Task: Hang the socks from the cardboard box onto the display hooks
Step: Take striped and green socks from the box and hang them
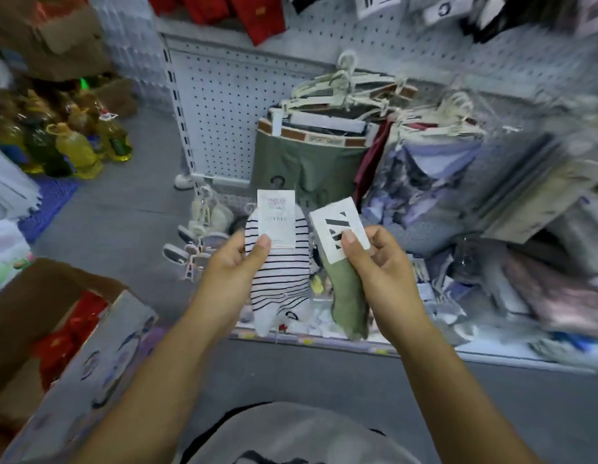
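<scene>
Down at your lower left sits the cardboard box (30, 296), open, with something red (70, 333) inside it. Above it, on the floor, stands a cluster of yellow and green bottles (73, 145). Toward the middle, your left hand (229, 269) grips a striped sock (280, 286), white with thin dark lines, with your thumb pressed on the lower corner of its white paper label (276, 222). Just beside it, your right hand (381, 262) pinches a green sock (347, 296) at its white card label (337, 232), which has bold black lettering, thumb on top. Both socks hang toe-down, near each other but apart, in front of the white pegboard (224, 112). Behind them a bunch of green underwear (307, 162) hangs on pale hangers (344, 92). Further right, the shelf (491, 356) holds blurred packets of cloth goods (558, 296).
</scene>
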